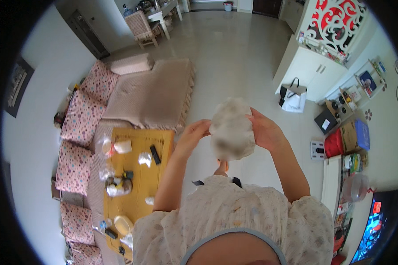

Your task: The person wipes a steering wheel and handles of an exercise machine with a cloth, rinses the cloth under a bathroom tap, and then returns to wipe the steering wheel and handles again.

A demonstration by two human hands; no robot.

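Note:
A soft, pale, bundled object with greyish patches (pixel 232 129), blurred and probably cloth or plush, is held up in front of my chest. My left hand (pixel 196 134) grips its left edge, with the fingertips partly behind it. My right hand (pixel 265 129) has hold of its right edge, the thumb on the near face and the other fingers largely hidden. Below it, part of a foot in orange footwear (pixel 226 165) shows on the tiled floor.
At left stands a yellow wooden table (pixel 142 184) with containers, plastic bags and a black remote control (pixel 155 154). Behind it runs a sofa (pixel 149 96) with dotted cushions. On the right are a white cabinet (pixel 305 69), a bag (pixel 294 98), a scale (pixel 317 150) and a television (pixel 378 225).

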